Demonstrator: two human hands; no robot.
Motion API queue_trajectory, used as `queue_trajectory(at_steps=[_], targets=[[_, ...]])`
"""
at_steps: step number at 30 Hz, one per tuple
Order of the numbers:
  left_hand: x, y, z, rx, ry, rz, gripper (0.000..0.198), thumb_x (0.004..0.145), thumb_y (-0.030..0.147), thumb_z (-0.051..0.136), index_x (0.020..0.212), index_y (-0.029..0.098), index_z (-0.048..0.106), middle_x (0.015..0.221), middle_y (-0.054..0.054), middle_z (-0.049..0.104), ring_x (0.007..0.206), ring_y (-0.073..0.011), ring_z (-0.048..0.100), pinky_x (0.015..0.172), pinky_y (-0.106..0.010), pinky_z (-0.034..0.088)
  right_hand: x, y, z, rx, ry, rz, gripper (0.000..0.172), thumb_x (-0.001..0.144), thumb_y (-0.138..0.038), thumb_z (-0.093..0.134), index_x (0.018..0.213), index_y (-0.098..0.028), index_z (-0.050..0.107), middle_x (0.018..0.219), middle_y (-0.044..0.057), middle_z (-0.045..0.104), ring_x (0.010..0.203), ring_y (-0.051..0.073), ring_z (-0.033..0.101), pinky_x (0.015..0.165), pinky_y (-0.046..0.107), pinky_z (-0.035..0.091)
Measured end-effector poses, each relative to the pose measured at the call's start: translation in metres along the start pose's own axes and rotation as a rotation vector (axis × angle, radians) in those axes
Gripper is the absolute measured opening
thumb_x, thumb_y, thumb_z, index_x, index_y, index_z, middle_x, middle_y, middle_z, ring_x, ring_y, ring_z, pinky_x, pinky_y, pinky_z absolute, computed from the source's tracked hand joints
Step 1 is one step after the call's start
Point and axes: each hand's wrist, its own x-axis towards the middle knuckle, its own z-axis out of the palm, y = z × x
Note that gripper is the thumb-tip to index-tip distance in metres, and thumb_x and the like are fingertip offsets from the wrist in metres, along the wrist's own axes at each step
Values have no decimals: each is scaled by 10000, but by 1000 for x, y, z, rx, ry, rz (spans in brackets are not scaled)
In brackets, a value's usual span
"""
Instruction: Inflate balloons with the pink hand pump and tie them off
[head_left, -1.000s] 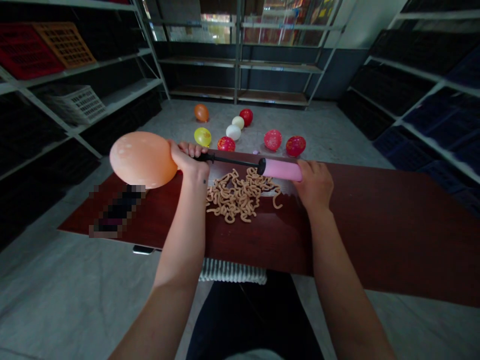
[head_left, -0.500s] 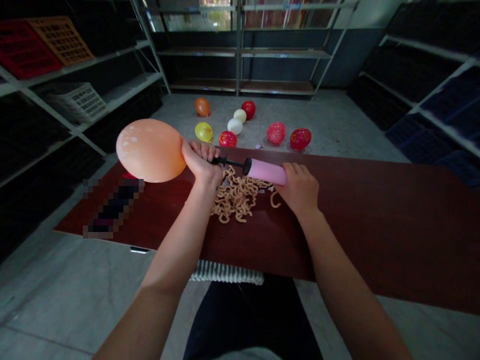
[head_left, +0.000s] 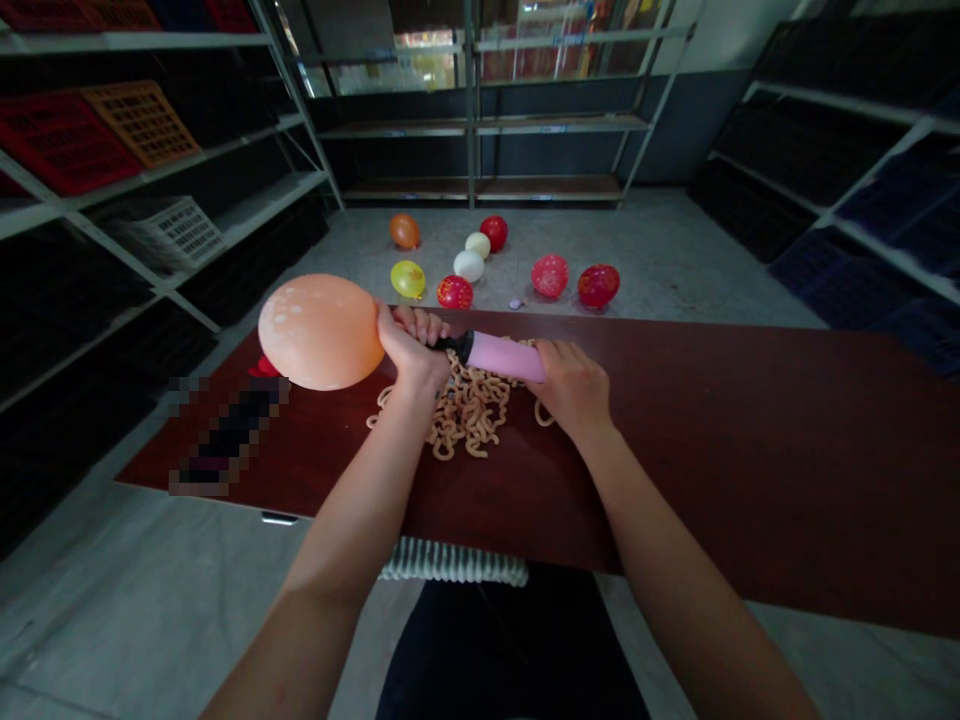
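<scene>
Where the left hand grips: the left hand (head_left: 411, 350) is closed tight on the neck of the orange balloon (head_left: 319, 332) and on the black nozzle end of the pump, with the fingers curled over the top.
Right hand: the right hand (head_left: 574, 385) is wrapped round the rear end of the pink pump (head_left: 501, 356). The two hands are apart, with only the barrel between them.
Pump axis: nearly level, running left to right across the person's front and a little lower at the right. Hardly any black rod shows, so the barrel sits close against the left fist.
Balloon: blown up and rounded, it sticks out to the left of the left hand and is held above the table edge.
Nearer hand: the left touches the balloon, while the right reaches it only through the pump.
Under the hands: a heap of limp tan balloons (head_left: 469, 412) lies on the dark red table (head_left: 750, 440).
Beyond the table: a cluster of floor balloons (head_left: 469, 265) lies well apart, with metal shelving (head_left: 172, 170) along the walls.
</scene>
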Motion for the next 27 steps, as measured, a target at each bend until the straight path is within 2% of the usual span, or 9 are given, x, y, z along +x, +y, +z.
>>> queue_trajectory(at_steps=[8, 13, 18, 22, 27], targets=[[14, 14, -4, -96, 11, 93, 618, 958, 595, 488, 579, 196, 206, 426, 83, 182, 340, -63, 182, 400, -235, 222, -3, 6, -8, -98, 41, 2, 310, 883, -284, 608, 1177, -187, 607, 1049, 104, 680, 961, 262, 567, 739, 332, 395], [24, 19, -9, -148, 16, 100, 623, 931, 637, 507, 597, 201, 214, 450, 86, 167, 351, -64, 192, 399, -237, 230, -2, 21, -9, -159, 62, -3, 357, 864, -291, 609, 1203, -178, 600, 1051, 112, 671, 946, 270, 552, 734, 345, 398], [32, 31, -14, -167, 29, 72, 603, 971, 588, 454, 569, 205, 217, 459, 77, 137, 362, -69, 177, 402, -245, 240, 0, 39, -12, -178, 93, 25, 370, 865, -310, 600, 1207, -169, 603, 1052, 135, 663, 938, 287, 535, 741, 365, 393], [30, 38, -13, -144, 28, 66, 578, 995, 555, 413, 569, 203, 242, 457, 75, 137, 357, -69, 167, 397, -232, 246, 1, 47, -15, -158, 116, 86, 342, 878, -299, 583, 1183, -149, 622, 1050, 154, 668, 946, 293, 533, 766, 377, 393], [22, 30, -8, -118, 30, 79, 545, 1001, 500, 429, 575, 203, 265, 476, 69, 159, 369, -75, 180, 401, -229, 256, -1, 48, -18, -122, 118, 165, 333, 874, -302, 590, 1160, -139, 640, 1083, 179, 670, 977, 302, 536, 767, 377, 387]])
